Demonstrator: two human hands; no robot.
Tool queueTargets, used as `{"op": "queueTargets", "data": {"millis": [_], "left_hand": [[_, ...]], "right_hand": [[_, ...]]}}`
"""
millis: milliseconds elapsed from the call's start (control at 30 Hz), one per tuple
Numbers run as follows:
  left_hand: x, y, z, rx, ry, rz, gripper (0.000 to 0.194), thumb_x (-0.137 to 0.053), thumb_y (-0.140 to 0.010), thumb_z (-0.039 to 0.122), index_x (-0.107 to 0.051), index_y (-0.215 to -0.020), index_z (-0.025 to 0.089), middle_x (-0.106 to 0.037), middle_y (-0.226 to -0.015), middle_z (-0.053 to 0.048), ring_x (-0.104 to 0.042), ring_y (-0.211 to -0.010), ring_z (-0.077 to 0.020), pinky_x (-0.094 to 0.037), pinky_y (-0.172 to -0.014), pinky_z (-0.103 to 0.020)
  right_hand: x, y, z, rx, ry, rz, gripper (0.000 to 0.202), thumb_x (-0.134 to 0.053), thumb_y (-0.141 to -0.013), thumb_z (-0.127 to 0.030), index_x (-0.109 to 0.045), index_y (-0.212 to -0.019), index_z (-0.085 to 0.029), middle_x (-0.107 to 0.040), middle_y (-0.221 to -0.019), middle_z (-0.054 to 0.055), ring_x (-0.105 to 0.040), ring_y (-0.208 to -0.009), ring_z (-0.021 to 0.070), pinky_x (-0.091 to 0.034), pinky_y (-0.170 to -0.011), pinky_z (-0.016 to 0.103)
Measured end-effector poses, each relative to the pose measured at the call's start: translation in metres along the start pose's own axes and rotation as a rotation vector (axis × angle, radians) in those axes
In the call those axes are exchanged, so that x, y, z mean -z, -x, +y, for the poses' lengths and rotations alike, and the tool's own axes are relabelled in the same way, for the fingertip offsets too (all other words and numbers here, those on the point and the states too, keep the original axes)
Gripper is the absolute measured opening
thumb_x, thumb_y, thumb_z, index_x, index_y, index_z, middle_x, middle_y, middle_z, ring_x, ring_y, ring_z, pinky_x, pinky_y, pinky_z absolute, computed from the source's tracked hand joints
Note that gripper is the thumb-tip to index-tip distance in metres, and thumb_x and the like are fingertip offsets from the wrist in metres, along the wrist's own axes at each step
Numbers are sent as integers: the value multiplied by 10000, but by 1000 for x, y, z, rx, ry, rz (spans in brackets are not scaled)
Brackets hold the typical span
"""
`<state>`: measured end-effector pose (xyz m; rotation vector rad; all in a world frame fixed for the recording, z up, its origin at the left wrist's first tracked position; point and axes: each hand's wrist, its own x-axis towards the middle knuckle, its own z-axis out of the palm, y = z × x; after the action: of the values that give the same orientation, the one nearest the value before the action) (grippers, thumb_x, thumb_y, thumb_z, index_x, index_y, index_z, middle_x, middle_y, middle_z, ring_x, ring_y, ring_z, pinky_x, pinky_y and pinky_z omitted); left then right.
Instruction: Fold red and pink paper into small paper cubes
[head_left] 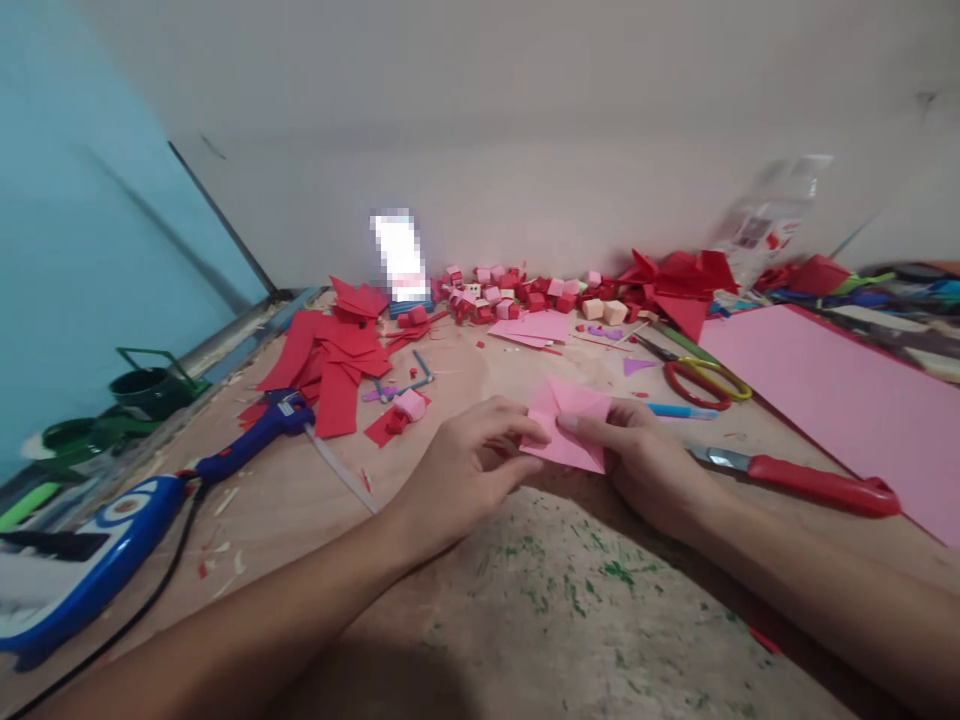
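Observation:
Between my two hands, just above the worktable, is a small pink sheet of folded paper [581, 405] with creases and flaps meeting near its middle. My left hand [487, 445] pinches its left edge between thumb and fingers. On the other side, my right hand [645, 450] grips the right edge, its thumb pressing on the front flap and its fingers hidden behind. A red-handled utility knife [817, 482] lies just right of my right hand. Beyond that hand are a blue pen [682, 411] and scissors [701, 383] with red and yellow handles.
A large pink sheet [817, 400] covers the right side. Red paper strips [337, 360] lie left, near a blue glue gun [255, 440] with a cord. Small paper cubes [517, 295] line the wall beside a lit phone [400, 255]. A plastic bottle [772, 225] stands back right.

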<state>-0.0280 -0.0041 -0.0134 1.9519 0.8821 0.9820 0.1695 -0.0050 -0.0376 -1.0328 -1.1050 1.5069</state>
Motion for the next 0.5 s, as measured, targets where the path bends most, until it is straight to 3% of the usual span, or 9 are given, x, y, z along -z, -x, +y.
{"op": "queueTargets", "data": {"millis": [200,367,500], "left_hand": [[-3,1,0,-36,-3,9,91,-751,-844,135,-787,-901,197,-721,-879,4,-651,-805,-114,-503,-747,-215],[-4,4,-5,188,164,4,136,-737,-864,234,-802,-983,228,-783,-905,-16,-707,-757,-157,-565,-665,-239],[-4,4,-6,310,227,17,234,-808,-789,299,-805,-1012,225,-783,-908,-30,-715,-730,-179,-605,-612,-251]], "right_hand": [[-1,2,-1,-68,-51,-101,221,-857,-734,-382,-807,-776,-171,-732,-671,56,-633,-585,164,-480,-579,269],[0,2,2,-58,-47,-155,245,-800,-808,-402,-808,-795,-158,-728,-643,56,-663,-577,158,-504,-581,250],[0,0,1,-37,19,-143,298,-780,-821,-424,-783,-727,-142,-705,-581,52,-629,-504,140,-487,-532,238]]}}
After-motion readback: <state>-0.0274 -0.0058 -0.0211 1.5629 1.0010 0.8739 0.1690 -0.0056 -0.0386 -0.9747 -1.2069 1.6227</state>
